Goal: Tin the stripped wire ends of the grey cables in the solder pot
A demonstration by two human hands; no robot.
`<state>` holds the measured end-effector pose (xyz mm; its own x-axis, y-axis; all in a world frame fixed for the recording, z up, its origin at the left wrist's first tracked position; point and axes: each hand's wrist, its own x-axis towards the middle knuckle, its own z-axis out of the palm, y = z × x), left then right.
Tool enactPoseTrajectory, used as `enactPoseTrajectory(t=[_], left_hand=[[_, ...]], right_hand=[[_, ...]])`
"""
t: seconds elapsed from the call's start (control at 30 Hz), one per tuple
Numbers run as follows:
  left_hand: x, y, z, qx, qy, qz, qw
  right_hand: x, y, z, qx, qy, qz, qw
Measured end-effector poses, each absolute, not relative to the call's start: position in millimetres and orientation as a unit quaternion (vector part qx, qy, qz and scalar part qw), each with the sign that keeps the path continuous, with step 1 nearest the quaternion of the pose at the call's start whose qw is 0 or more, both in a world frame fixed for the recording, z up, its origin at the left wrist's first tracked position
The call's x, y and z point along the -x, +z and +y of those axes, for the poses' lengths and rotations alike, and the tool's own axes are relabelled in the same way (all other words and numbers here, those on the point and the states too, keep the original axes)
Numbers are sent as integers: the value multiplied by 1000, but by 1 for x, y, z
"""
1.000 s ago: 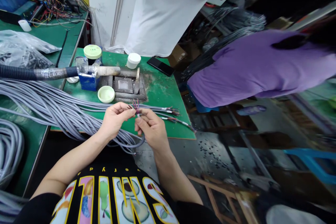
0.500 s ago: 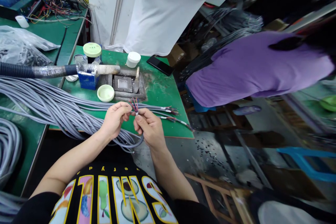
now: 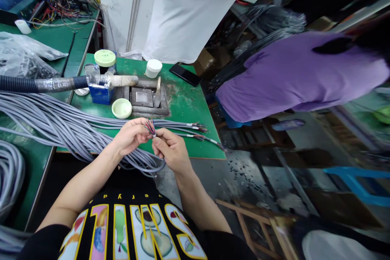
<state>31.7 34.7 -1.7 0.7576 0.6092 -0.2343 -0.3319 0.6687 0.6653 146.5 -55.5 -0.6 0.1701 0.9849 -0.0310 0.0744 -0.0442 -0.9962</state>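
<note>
Cable end [image 3: 154, 135] held up, colored wires [image 3: 149, 126] fanned out

At the left, a bundle of gray cables [image 3: 73, 124] sweeps over the green table [image 3: 185, 103]. Next comes the left hand [image 3: 132, 136], thumb and fingers drawn close at the wires (whether they grip even 1, I cannot tell). The cable end sits between the 2 hands, wires upward. The right hand [image 3: 170, 148] has thumb and fingers clamped on it. Farther right, other stripped ends [image 3: 199, 127] lie on the table.
</note>
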Motion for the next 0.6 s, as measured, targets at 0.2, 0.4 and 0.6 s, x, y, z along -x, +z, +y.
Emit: enactPoseTrajectory(t=[0.2, 0.4, 0.6], left_hand=[[-27, -5, 39, -372, 287, 229, 853], [-20, -3, 41, -459, 350, 221, 786], [-19, 2, 37, -465, 378, 264, 756]], right_hand=[[-147, -1, -55, 567, 445, -476, 504], [-146, 3, -53, 569, 415, -499, 504], [-143, 4, -53, 586, 372, -522, 496]])
